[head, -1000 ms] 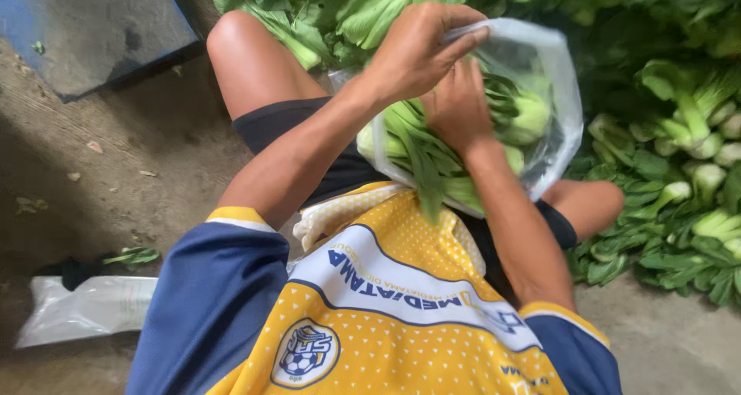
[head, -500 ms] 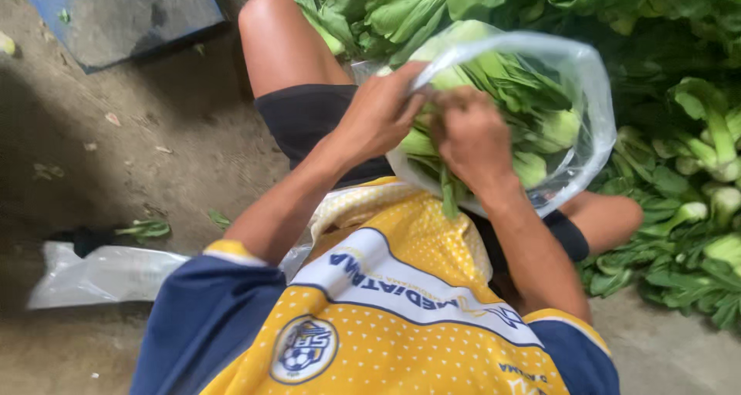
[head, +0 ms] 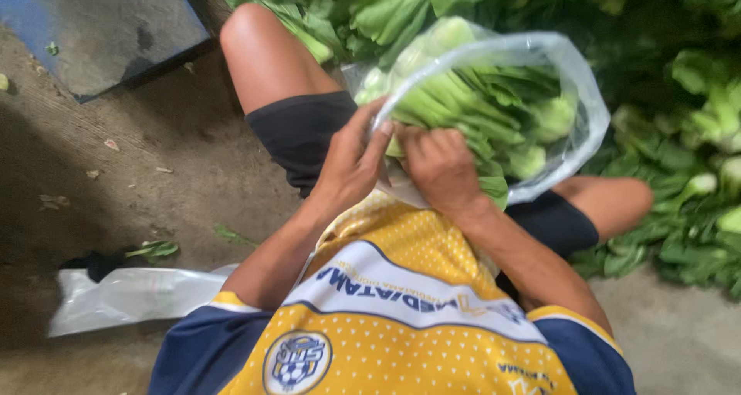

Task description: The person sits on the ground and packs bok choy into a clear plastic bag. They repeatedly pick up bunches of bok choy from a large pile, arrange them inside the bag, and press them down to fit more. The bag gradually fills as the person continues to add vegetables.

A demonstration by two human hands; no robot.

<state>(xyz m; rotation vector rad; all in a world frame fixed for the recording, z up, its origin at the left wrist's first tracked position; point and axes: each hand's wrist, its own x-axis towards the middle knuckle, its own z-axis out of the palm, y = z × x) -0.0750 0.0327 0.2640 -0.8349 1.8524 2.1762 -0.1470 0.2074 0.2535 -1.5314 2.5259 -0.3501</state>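
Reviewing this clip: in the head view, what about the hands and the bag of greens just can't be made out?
- Left hand and right hand: fingertips curl into the plastic bag mouth, so the exact grip is hidden.
- Greens in the bag: motion blur and the film hide the count.
- Bag bottom: hidden behind the greens.
- Loose greens pile: cut off by the top and right edges.
- Second bag on the ground: contents too faint to tell.

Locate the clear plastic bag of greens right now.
Head view, upper centre-right: the clear plastic bag sits over the person's lap, its near edge pinched by the left hand and right hand.
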